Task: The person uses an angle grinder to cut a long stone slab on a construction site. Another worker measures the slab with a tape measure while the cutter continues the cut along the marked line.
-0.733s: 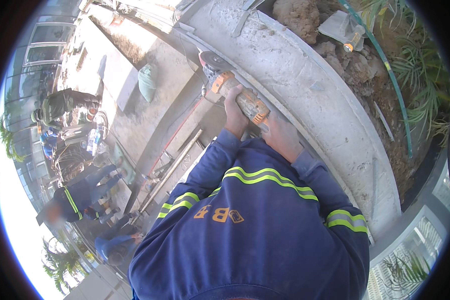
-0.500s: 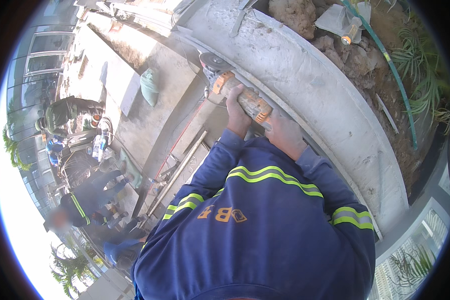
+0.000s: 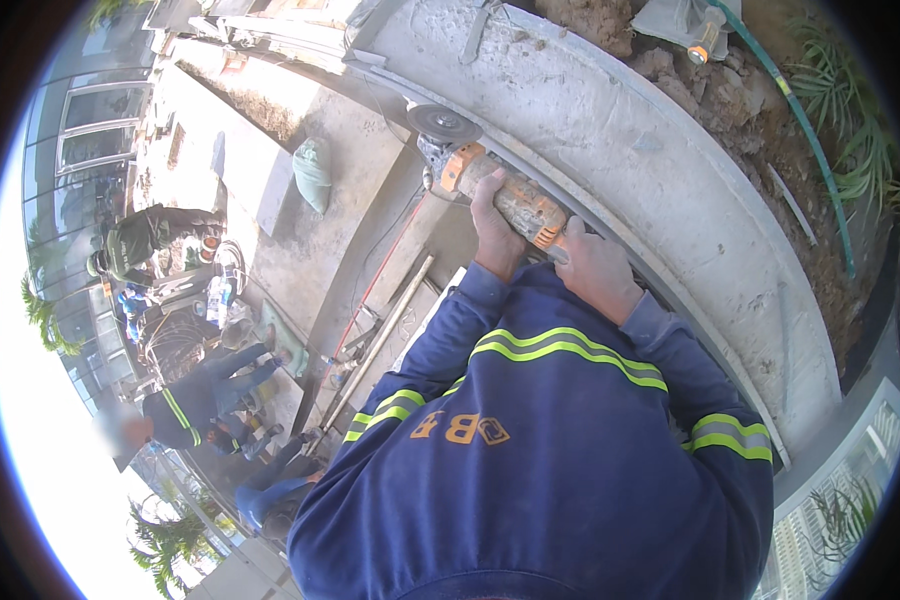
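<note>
A dusty orange-and-grey angle grinder (image 3: 523,208) is held in both my hands. My left hand (image 3: 495,225) wraps around the grinder's body, thumb along its top. At its rear end, my right hand (image 3: 598,270) closes around the handle. The round dark disc (image 3: 445,123) sits at the far end, above the inner edge of a curved pale concrete wall (image 3: 660,190). Whether the disc touches the concrete, I cannot tell. White dust coats the grinder and my fingers.
Beyond the wall, soil holds a green hose (image 3: 805,140) and an orange flashlight-like object (image 3: 705,40). A pale green sack (image 3: 312,175) lies on concrete to the left. Long poles (image 3: 380,340) lie near my left arm. Co-workers (image 3: 210,395) crouch or bend farther left.
The whole scene has shifted slightly to the right in the picture. Both hands keep their grip on the angle grinder, which stays near the wall's inner edge.
</note>
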